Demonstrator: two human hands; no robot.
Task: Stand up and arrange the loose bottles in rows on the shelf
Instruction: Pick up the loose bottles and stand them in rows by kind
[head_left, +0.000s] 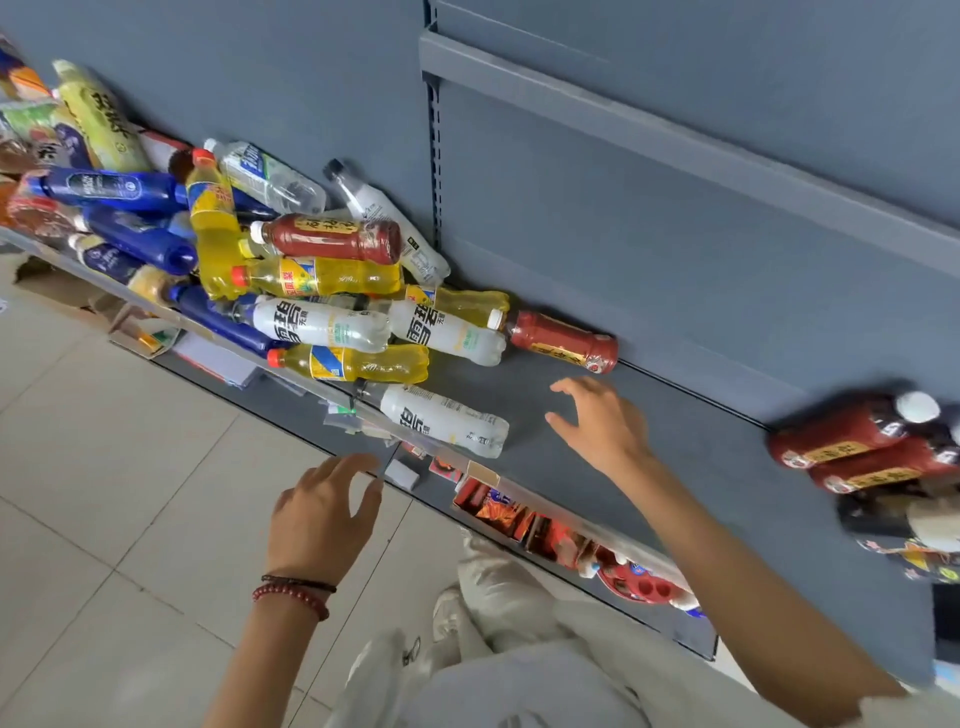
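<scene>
A heap of loose bottles lies on the grey shelf (691, 467): yellow ones (332, 275), white-labelled clear ones (441, 421), blue ones (114, 187) and dark red ones (561, 340). At the far right stand several red bottles (852, 447) with white caps, close together and blurred. My right hand (597, 421) hovers over the bare shelf with fingers spread, between the lying white bottle and the lying red bottle, holding nothing. My left hand (324, 509) hangs in front of the shelf edge, fingers relaxed, also holding nothing; it wears bead bracelets.
The shelf's back panel (623, 218) is grey with a slotted upright. A lower shelf (545, 530) holds red packets and small boxes. Pale floor tiles (104, 493) lie to the left. My light trousers and shoe show at the bottom.
</scene>
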